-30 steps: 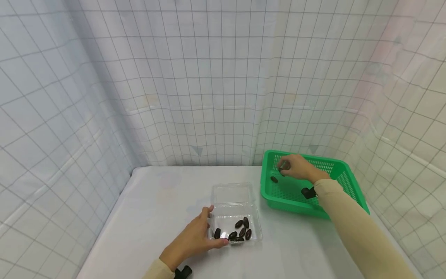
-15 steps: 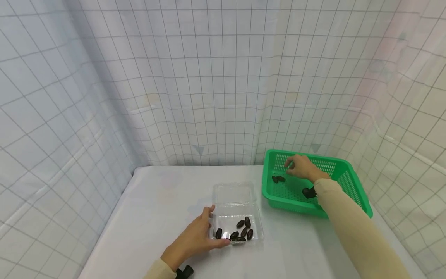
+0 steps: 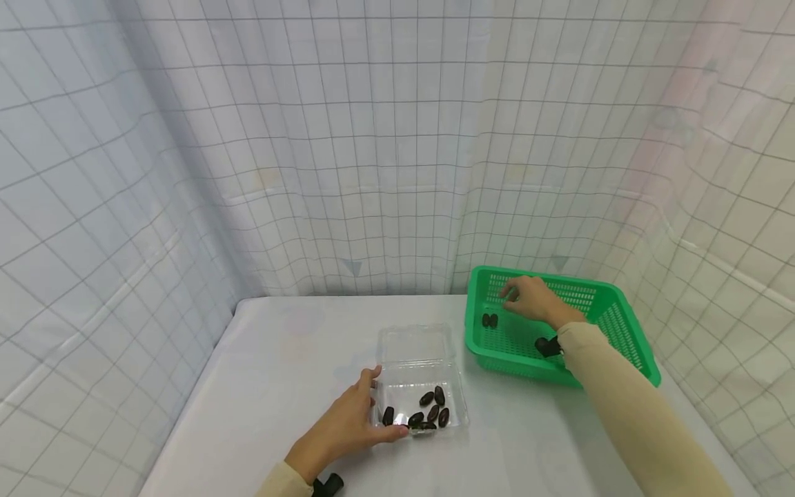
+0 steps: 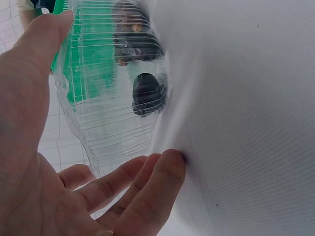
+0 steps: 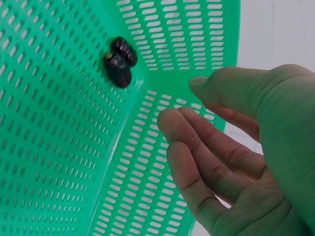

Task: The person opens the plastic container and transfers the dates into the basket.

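Observation:
On the table lies a clear plastic clamshell box (image 3: 404,393) with its lid folded back, holding several dark brown dates (image 3: 433,413). My left hand (image 3: 344,426) holds the box at its left side, thumb by the front corner and fingers towards the back; the left wrist view shows the thumb (image 4: 42,37) at the rim. Two dates (image 3: 490,320) sit side by side in the left part of a green perforated basket (image 3: 528,371). Above the basket, just right of these dates, hovers my right hand (image 5: 231,162), loosely curved, with a gap between thumb and fingers and nothing in it.
White cloth covers the table (image 3: 292,359). Grid-patterned white curtains (image 3: 373,172) close in the back and both sides. The basket stands at the back right, near the curtain.
A second ago my right hand held a date above the basket. It has let that date go beside the other one, and the two now stand parallel. My left hand stays put.

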A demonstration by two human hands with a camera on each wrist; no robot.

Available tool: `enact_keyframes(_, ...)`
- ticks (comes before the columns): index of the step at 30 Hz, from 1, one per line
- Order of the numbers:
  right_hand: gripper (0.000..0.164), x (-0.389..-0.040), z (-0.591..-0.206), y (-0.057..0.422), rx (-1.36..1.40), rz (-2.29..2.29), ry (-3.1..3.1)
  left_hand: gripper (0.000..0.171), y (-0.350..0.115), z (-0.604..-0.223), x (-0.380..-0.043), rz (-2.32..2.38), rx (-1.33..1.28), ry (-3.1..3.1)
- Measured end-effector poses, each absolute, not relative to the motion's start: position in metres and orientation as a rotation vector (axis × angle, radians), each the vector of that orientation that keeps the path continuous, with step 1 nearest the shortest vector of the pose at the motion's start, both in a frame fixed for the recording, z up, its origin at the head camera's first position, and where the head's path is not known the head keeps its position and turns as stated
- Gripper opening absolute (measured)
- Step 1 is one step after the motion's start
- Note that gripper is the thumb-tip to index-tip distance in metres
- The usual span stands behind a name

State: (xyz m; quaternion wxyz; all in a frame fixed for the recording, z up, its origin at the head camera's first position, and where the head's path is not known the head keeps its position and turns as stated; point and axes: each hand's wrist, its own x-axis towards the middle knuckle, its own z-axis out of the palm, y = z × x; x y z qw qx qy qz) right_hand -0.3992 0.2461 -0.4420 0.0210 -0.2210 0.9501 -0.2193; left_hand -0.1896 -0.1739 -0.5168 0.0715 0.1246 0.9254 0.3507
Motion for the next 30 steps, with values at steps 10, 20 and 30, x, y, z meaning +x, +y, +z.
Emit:
enact_keyframes(10, 0.025, -0.379, -0.431, 0.225, -0.797, -0.694, 2.974, 0.122, -0.174, -0.519, -0.191, 1.049, 0.367, 2.777)
enact_keyframes(20, 0.019, -0.351, -0.422, 0.185, -1.006, -0.729, 2.948, 0.119, -0.176, -0.515, -0.19, 1.068, 0.365, 2.777)
enact_keyframes(30, 0.017, -0.315, -0.424, 0.151, -1.263, -0.674, 2.873, 0.12, -0.176, -0.516, -0.192, 1.075, 0.379, 2.759)
